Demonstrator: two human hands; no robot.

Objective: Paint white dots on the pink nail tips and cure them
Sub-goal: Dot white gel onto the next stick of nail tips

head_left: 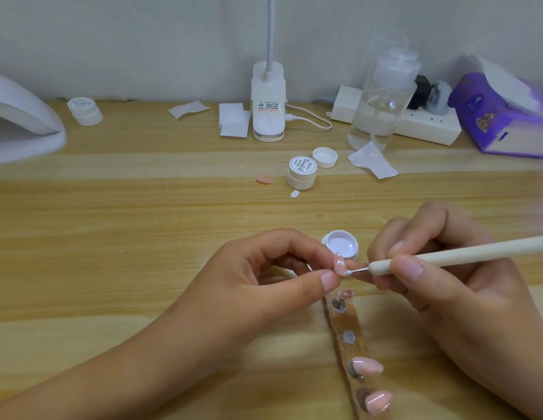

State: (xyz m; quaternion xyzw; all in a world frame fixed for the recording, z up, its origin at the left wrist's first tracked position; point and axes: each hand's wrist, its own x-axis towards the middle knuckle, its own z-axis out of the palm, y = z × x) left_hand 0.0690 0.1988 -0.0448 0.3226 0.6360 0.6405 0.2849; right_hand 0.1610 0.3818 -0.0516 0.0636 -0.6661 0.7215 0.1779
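Pink nail tip (339,266), centre near: pinched between thumb and forefinger of left hand (264,268), some white dots on. Right hand (446,286) fingers clamped on dotting pen (476,250), its point at the tip. Tips on holder strip (344,322) look undotted and curing lamp (21,116) sits far left, so likely early stage.

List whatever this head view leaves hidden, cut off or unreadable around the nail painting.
Head view:
- Pink nail tip: partly covered by the left hand fingers.
- Cream dotting pen: rear end cut by the right edge.
- White curing lamp: cut by the left edge.
- White lidded jar: label too small to read.
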